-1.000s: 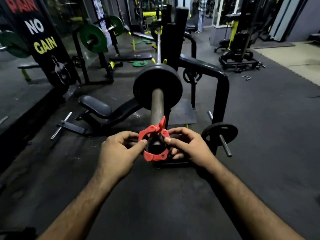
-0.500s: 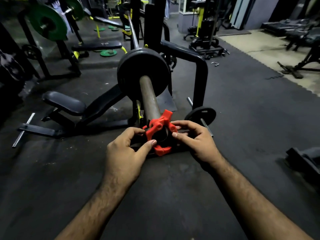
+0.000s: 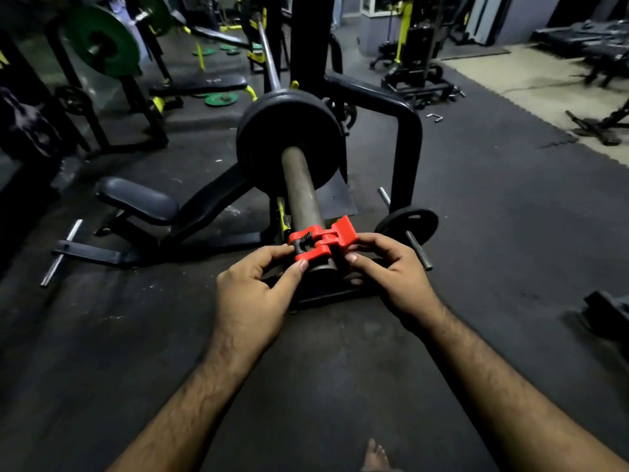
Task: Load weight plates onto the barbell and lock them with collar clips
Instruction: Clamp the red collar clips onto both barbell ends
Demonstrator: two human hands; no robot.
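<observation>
Both hands grasp a red collar clip [image 3: 318, 243] at the near end of the barbell sleeve [image 3: 301, 190].

The left hand [image 3: 253, 298] pinches the clip's left side between thumb and curled fingers; the right hand [image 3: 394, 275] pinches its right side, fingertips [image 3: 351, 257] under the raised lever, which juts toward 1 o'clock. The clip rings the sleeve just short of its end, well apart from the black weight plate [image 3: 289, 137] seated farther up at 12 o'clock. The barbell's long axis runs from the hands away toward 12 o'clock, tilting slightly left, its thin shaft [image 3: 269, 59] passing beyond the plate. At 3 o'clock of the clip a smaller black plate [image 3: 406, 224] sits on a storage peg of the black rack [image 3: 406, 131]. A padded seat [image 3: 136, 201] lies at 9 o'clock; a green plate [image 3: 102, 39] hangs at 10 o'clock.
</observation>
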